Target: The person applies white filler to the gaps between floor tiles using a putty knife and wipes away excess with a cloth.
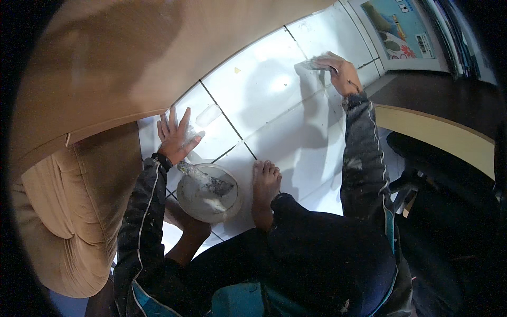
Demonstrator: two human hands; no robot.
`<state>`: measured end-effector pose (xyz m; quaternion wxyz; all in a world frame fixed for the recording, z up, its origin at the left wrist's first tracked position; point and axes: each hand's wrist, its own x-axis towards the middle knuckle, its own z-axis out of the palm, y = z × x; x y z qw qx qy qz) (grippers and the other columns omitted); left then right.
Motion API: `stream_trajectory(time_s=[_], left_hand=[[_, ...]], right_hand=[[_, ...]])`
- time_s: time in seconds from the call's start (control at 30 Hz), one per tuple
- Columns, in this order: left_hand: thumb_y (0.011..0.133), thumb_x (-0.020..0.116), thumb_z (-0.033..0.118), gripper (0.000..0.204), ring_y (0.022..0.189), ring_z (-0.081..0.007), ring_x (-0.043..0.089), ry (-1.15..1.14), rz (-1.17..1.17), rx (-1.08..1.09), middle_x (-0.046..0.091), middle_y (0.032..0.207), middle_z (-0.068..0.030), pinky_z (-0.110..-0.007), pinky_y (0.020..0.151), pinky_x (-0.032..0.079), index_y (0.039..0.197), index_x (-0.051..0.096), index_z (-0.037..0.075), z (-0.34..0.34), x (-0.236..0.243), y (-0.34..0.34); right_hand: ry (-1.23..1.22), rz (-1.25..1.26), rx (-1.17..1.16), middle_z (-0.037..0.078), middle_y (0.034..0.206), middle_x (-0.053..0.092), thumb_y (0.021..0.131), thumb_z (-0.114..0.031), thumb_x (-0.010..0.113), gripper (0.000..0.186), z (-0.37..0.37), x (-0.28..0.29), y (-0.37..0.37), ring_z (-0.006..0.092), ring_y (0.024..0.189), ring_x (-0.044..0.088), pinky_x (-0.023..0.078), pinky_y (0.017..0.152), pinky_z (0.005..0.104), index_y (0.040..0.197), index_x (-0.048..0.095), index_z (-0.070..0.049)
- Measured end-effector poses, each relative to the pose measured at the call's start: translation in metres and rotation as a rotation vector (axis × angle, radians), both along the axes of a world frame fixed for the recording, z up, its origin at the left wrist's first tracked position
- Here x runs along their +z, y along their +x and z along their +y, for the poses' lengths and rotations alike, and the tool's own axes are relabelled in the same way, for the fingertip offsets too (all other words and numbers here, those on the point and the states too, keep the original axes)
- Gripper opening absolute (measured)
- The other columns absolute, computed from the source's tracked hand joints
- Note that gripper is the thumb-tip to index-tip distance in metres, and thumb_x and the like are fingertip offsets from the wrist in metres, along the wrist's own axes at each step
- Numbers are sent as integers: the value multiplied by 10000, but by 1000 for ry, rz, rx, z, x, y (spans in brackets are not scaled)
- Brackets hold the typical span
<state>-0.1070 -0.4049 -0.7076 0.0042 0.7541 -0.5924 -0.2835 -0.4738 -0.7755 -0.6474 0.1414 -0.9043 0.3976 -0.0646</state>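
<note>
My left hand (173, 138) is open, fingers spread, over the white floor tiles beside the tan panel. A bit of crumpled translucent material (189, 135) shows between its thumb and forefinger; I cannot tell whether they touch. Just below the hand stands a small whitish bucket (232, 203). Leaning inside it is a putty knife (208, 181), its blade and handle smeared with pale paste. Farther off, at the right, my right hand (343, 74) grips a thin, greyish translucent sheet, perhaps plastic (315, 64), held low against the tiles.
White floor tiles (269, 100) with dark joints lie between my hands. A large tan panel (116, 63) borders them at the left, above a brown cushioned seat (63, 211). My bare foot (265, 193) is beside the bucket. A dark-topped shelf (443, 98) and black chair (443, 185) stand right.
</note>
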Motion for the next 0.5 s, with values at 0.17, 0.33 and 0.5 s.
stream_trajectory(time_s=[0.17, 0.33, 0.5], left_hand=[[868, 536, 626, 919, 1415, -535, -139, 34, 7, 7, -116, 1581, -251, -679, 1097, -48, 1561, 84, 228, -2, 9, -2], [864, 541, 629, 922, 1413, -540, -131, 37, 4, 24, -110, 1580, -255, -678, 1098, -43, 1561, 87, 231, 2, 5, -2], [866, 535, 636, 914, 1416, -537, -120, -22, -9, -6, -95, 1577, -262, -671, 1101, -44, 1558, 104, 223, 1, -1, 0]], right_hand=[[137, 62, 88, 102, 1175, 673, 728, 39, 611, 386, 3, -10, -4, 301, 1137, 604, 491, 980, 339, 1047, 728, -146], [177, 369, -79, 147, 953, 704, 778, -97, 651, 337, 70, 28, -8, 361, 887, 666, 539, 815, 430, 1091, 708, -208], [125, 230, -131, 164, 877, 694, 809, -121, 627, 348, 60, 21, -11, 393, 825, 655, 526, 759, 486, 1136, 681, -223]])
